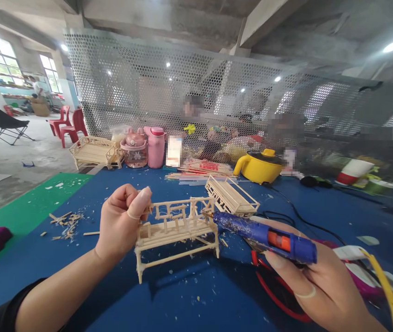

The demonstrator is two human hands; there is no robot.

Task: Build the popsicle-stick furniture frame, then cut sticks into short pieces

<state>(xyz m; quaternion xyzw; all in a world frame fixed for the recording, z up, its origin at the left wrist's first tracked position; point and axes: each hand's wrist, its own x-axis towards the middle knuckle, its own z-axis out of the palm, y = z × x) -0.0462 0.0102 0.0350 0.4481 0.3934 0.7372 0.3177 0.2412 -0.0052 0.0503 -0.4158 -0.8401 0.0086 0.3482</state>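
My left hand (122, 223) pinches the left end of a small wooden-stick model bench (175, 230), holding it tilted over the blue table. In my right hand (324, 276) lies a blue hot glue gun (262, 235) with an orange part in its body. Its nozzle touches or nearly touches the bench's upper right railing; I cannot tell which. Fine glue strands hang about the bench. Just behind it rests a second stick model (233, 196) with a slatted top. Red-handled pliers or scissors (279, 295), partly hidden, lie under my right hand.
Stick offcuts (67, 224) litter the table's left side. At the back stand another stick model (94, 152), a pink jar (136, 150), a pink bottle (155, 147), bundled sticks (203, 170) and a yellow pot (260, 167). Black cables (296, 212) run along the right. People sit beyond the perforated screen (155, 97).
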